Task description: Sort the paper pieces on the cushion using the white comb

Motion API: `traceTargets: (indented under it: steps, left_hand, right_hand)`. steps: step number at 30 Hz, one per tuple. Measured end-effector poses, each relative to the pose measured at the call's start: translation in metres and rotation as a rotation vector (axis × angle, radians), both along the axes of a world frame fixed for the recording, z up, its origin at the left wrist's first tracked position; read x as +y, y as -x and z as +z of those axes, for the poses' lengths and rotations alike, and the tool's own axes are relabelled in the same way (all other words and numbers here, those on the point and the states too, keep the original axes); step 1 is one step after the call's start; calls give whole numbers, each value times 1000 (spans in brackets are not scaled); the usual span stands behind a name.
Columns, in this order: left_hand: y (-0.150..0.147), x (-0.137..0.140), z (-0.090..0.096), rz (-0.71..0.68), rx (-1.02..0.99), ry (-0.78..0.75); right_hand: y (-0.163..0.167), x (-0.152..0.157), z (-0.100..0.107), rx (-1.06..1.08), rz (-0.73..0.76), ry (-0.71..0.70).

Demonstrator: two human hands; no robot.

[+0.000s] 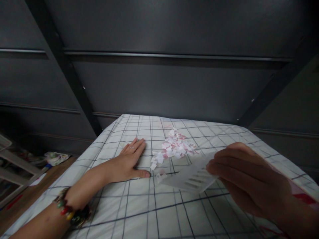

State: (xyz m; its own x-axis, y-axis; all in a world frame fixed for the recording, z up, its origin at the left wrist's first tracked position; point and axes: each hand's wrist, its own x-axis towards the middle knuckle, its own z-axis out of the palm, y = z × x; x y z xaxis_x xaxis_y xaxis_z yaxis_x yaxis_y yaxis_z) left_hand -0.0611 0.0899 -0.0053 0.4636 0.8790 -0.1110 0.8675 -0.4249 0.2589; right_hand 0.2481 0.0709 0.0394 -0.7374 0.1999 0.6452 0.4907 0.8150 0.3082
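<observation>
My left hand [129, 161] lies flat on the white checked cloth [139, 205], fingers stretched out and thumb apart, with nothing in it. A ring and a beaded bracelet are on that arm. My right hand [245, 176] is closed on the edge of a translucent white plastic piece with slots [193, 177], tilted low over the cloth. The far corner of this piece is close to a few paper scraps; whether it touches the cloth I cannot tell. Between my hands and farther back lies a loose heap of small torn paper scraps [176, 146], white and pink.
A dark panelled wall [159, 86] rises directly behind the cloth-covered surface. To the left, lower down, are a pale frame [15, 166] and a crumpled patterned bag or cloth [56, 158] on a wooden floor. Something pink and red [302, 197] lies at the right, partly behind my right hand.
</observation>
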Motion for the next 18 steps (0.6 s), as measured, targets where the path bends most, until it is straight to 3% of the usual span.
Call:
traceTargets:
  steps: [3, 11, 18]
  left_hand:
    - [0, 0, 0, 12, 4, 6]
    - [-10, -2, 11, 57, 72, 70]
    - [-7, -1, 8, 35, 57, 59]
  right_hand:
    - [3, 3, -1, 49, 63, 16]
    - [-3, 6, -3, 69, 19, 15]
    - [-4, 3, -2, 72, 43, 0]
